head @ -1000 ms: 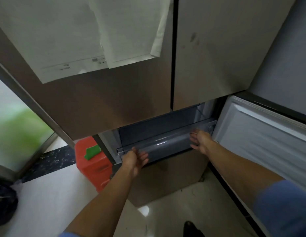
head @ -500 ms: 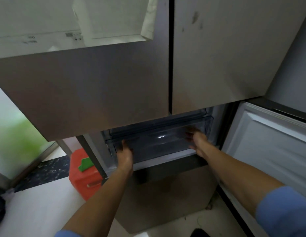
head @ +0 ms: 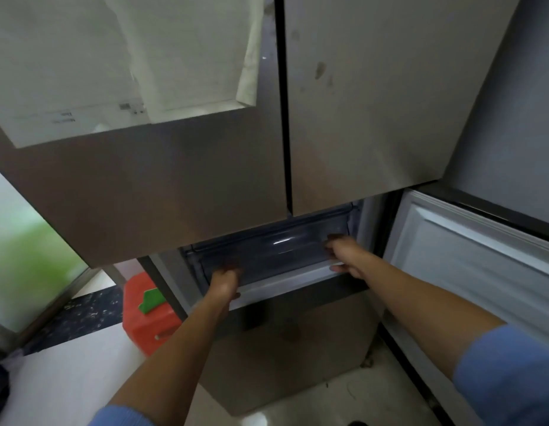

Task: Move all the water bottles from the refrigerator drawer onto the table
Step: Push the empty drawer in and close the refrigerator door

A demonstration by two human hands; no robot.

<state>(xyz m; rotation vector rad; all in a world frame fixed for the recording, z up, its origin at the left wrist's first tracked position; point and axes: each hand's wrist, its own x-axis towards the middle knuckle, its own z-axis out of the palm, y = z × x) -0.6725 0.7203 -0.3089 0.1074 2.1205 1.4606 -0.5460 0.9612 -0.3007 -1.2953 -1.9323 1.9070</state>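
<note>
Pale floor (head: 67, 395) w/ red container (head: 147, 321) standing on it, beside fridge (head: 297, 348).

Count of items in the head view.

- Hands: two, the left hand (head: 225, 282) and the right hand (head: 343, 256).
- Blue sleeves: two, a left sleeve (head: 122, 417) and a right sleeve (head: 509, 376).
- Translucent drawer (head: 276, 250): one.
- Closed upper refrigerator doors: two, the upper left door (head: 162, 195) and the upper right door (head: 374, 118).
- Open lower door (head: 469, 256): one.
- Closed panel (head: 282, 348) below the drawer: one.
- Paper sheets on the upper left door: two, overlapping, a back sheet (head: 67, 72) and a front sheet (head: 190, 56).
- Red container (head: 144, 319): one, bearing one green tab (head: 150, 299).
</note>
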